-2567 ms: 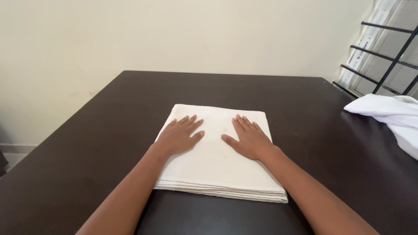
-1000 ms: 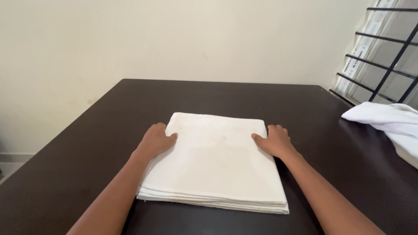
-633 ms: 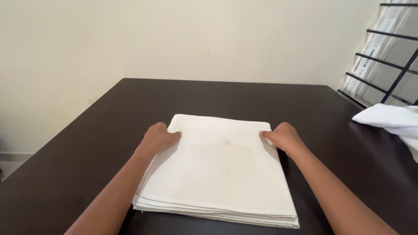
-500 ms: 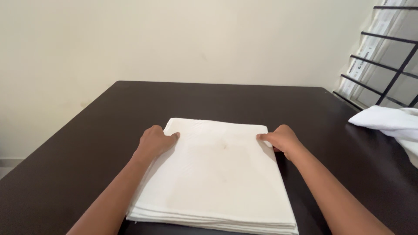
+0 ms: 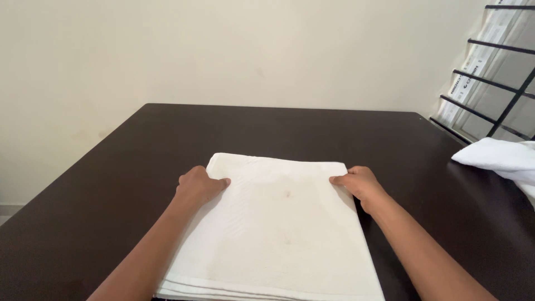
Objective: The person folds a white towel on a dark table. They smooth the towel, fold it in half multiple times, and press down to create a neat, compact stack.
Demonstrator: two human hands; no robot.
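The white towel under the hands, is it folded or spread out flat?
Folded. The white towel shows several stacked layers along its near edge, and it covers only part of the dark table. Left hand and right hand grip its sides.

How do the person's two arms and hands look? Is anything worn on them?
Both forearms are bare up to the picture's edge: no sleeves show. The left hand and the right hand wear no gloves, and no watch, bracelet or ring is visible. The fingers are mostly curled under, so the nails cannot be seen.

Scene is evenly lit w/ soft daylight from frame right; faint shadows, no glare; focus is kept sharp.
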